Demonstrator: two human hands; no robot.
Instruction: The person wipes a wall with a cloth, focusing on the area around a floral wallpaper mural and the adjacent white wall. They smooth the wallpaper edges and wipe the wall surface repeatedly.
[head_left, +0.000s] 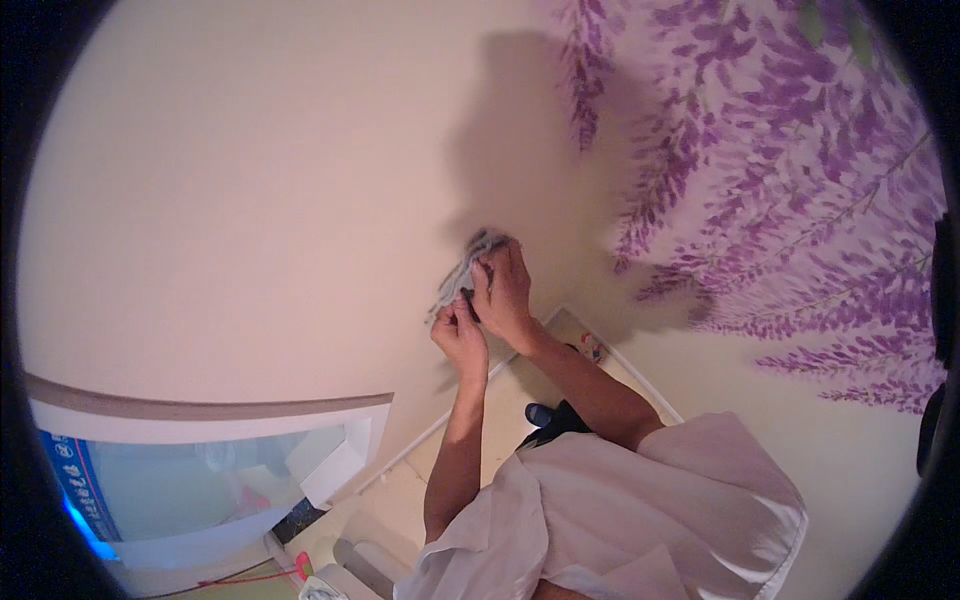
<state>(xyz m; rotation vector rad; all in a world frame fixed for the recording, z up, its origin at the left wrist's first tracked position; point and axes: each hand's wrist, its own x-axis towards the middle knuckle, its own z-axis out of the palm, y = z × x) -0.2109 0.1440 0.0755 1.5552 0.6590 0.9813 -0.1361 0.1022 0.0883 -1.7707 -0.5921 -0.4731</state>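
My left hand pinches the lower end of a crumpled grey cloth, which looks soft and has darker edges. Higher up and to the right, my right hand grips the cloth's upper part, with its thumb pointing up. A small dark piece shows between the two hands; what it is cannot be made out. Both hands are raised in front of a cream wall, and my fingers hide part of the cloth. Whether the cloth touches the wall is unclear.
Purple hanging blossoms are painted on the right-hand wall. A white-framed glass opening lies at lower left. White skirting edges the floor, where a dark slipper shows. A pink-red object sits at the bottom.
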